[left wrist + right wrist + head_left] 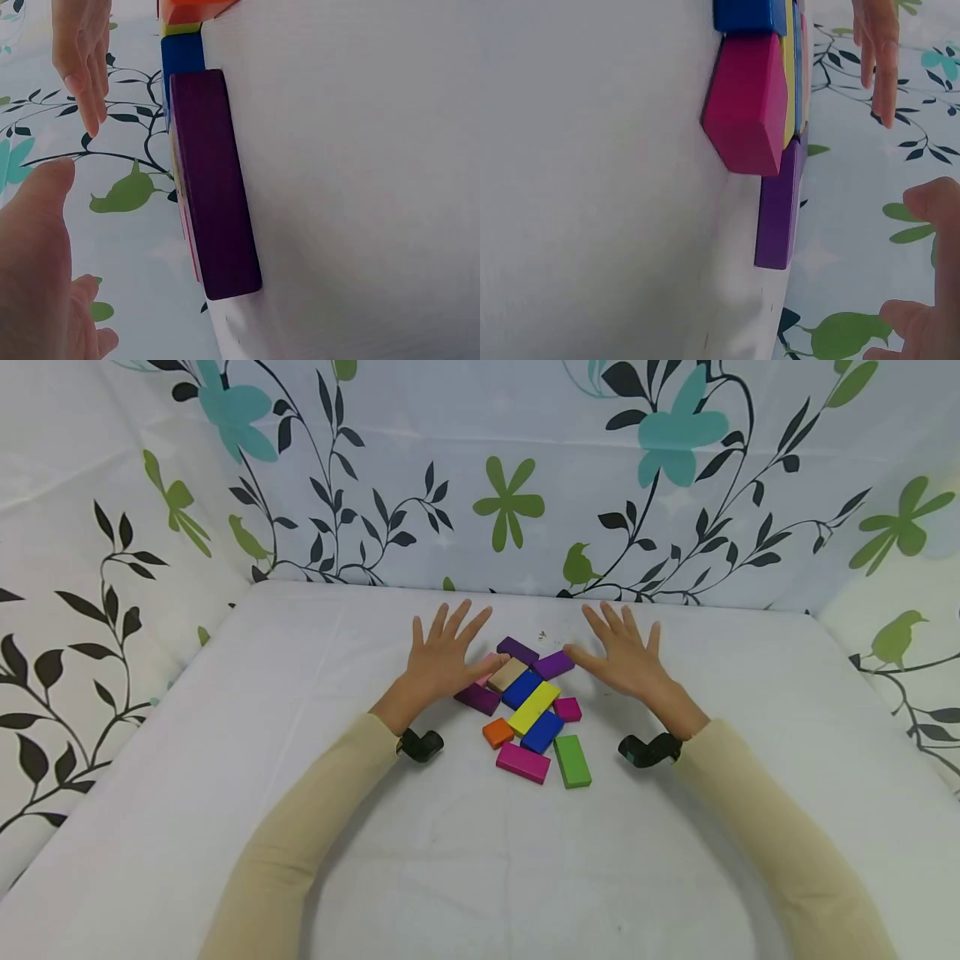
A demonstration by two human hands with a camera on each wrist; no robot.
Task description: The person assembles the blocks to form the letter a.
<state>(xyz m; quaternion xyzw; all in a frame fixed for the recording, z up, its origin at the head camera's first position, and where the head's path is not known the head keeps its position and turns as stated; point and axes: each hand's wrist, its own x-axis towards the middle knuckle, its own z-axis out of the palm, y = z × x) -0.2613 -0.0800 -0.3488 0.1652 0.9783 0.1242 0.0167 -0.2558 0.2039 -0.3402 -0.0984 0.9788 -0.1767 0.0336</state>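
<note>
Grip [437, 668] wide, both hands [630, 662], near blocks [534, 708]

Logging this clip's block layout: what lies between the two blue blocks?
The yellow block lies between the farther blue block and the nearer blue block, as the head view shows.

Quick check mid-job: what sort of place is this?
Probably an indoor, screened-off tabletop work area, though the wider room is out of view. The signs are the white surface, the colourful blocks grouped on it, and the leaf-and-bird patterned backdrop behind.
</note>
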